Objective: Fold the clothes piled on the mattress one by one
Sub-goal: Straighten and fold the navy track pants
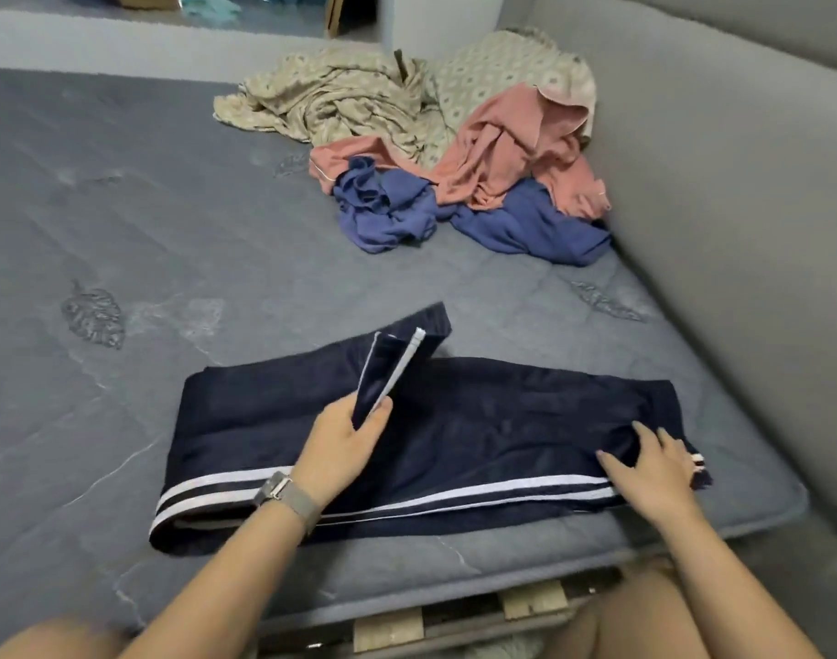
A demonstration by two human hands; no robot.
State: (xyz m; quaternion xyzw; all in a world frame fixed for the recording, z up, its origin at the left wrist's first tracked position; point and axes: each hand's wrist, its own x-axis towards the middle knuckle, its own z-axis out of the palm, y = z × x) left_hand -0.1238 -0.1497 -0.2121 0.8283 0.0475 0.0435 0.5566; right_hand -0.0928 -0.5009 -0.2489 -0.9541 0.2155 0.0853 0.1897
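Note:
A dark navy garment with white stripes (478, 420) lies spread across the near part of the grey mattress (121, 230). My left hand (345, 439) grips a narrow white-edged part of it and holds that part lifted above the cloth. My right hand (654, 463) rests with spread fingers on the garment's right end, pressing it flat. Farther back on the right lies the pile: a blue piece (388, 206), a second blue piece (530, 225), a pink garment (511, 159) and a beige patterned cloth (340, 97).
A grey upholstered wall (739, 183) runs along the mattress's right side, touching the pile. Wooden slats (530, 601) show under the near mattress edge, between my knees. A watch sits on my left wrist (288, 497). The left half of the mattress holds no clothes.

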